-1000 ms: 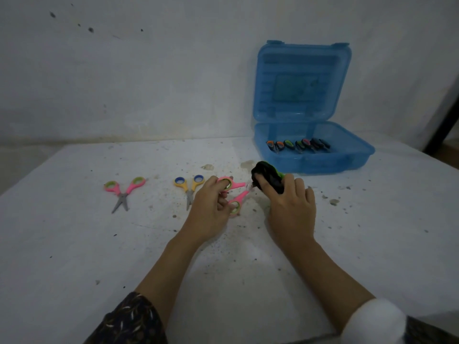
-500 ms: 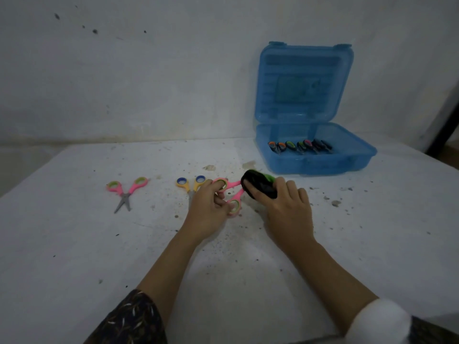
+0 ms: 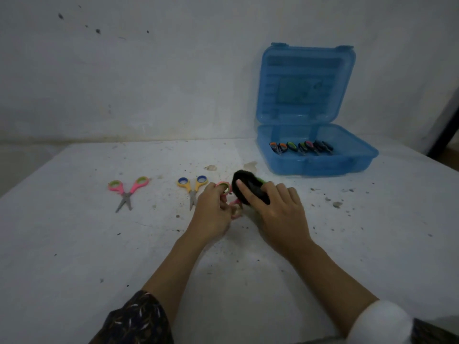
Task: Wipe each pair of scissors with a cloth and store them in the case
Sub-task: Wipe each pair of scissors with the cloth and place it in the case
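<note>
My left hand [image 3: 213,212] grips a pink pair of scissors [image 3: 227,188] by its handles at the table's middle. My right hand [image 3: 278,209] holds a black cloth [image 3: 249,188] with a green edge, wrapped over that pair's blades, which are hidden. A yellow pair with blue rings [image 3: 192,186] lies just left of my left hand. Farther left lies a pink pair with green rings [image 3: 128,189], blades slightly apart. The blue case [image 3: 320,165] stands open at the back right, with several scissors [image 3: 301,147] lined up inside.
The white table [image 3: 74,244] carries scattered dark crumbs and small chips around my hands and toward the right. A white wall rises behind it. A dark post [image 3: 444,135] stands at the far right edge.
My right hand has slid the cloth leftward along the pink scissors toward their handles. My left hand has stayed almost in place.
</note>
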